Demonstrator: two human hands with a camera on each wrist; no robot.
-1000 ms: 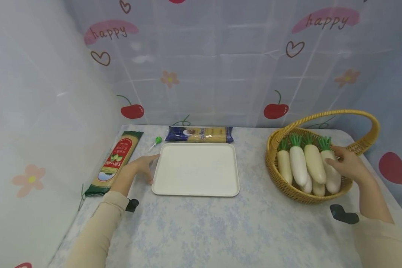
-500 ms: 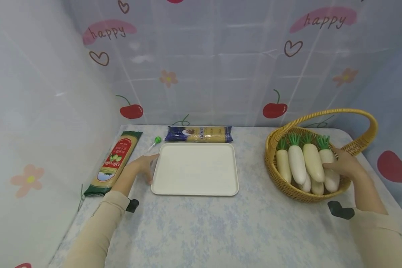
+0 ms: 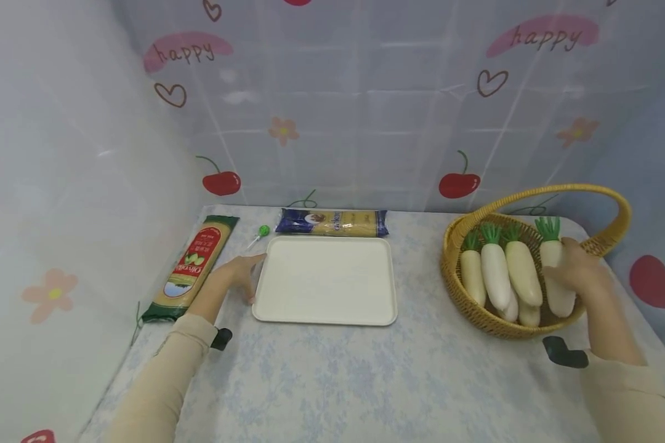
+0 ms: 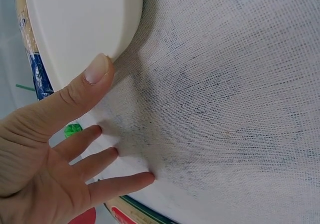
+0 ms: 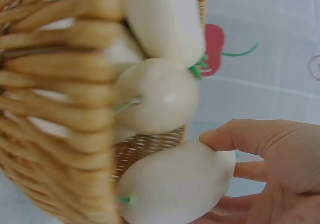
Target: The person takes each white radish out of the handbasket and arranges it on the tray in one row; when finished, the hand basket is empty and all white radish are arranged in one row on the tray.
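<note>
In the head view, a white rectangular tray [image 3: 324,280] lies on the table. My left hand [image 3: 237,275] is at its left edge, thumb near the lower left corner and fingers spread fairly straight. The left wrist view has the thumb tip right by the tray rim [image 4: 132,29]. On the right, a wicker basket [image 3: 465,309] holds several white radishes [image 3: 495,280] with green tops. My right hand [image 3: 583,271] grips the rightmost radish [image 3: 560,295]. In the right wrist view, thumb and fingers hold this white radish [image 5: 175,184] near its leafy end; the far fingers are partly hidden behind it.
A red-labelled pasta pack [image 3: 191,267] lies slanted beyond the left forearm. Behind the tray is a blue-ended spaghetti pack [image 3: 332,223], with a green lollipop [image 3: 263,231] to its left. The basket's tall handle [image 3: 565,186] arches over the radishes. A printed curtain hangs behind.
My right hand has taken hold of the rightmost radish and shifted it rightward and slightly up, leaving a gap beside its neighbour. My left hand stays by the tray.
</note>
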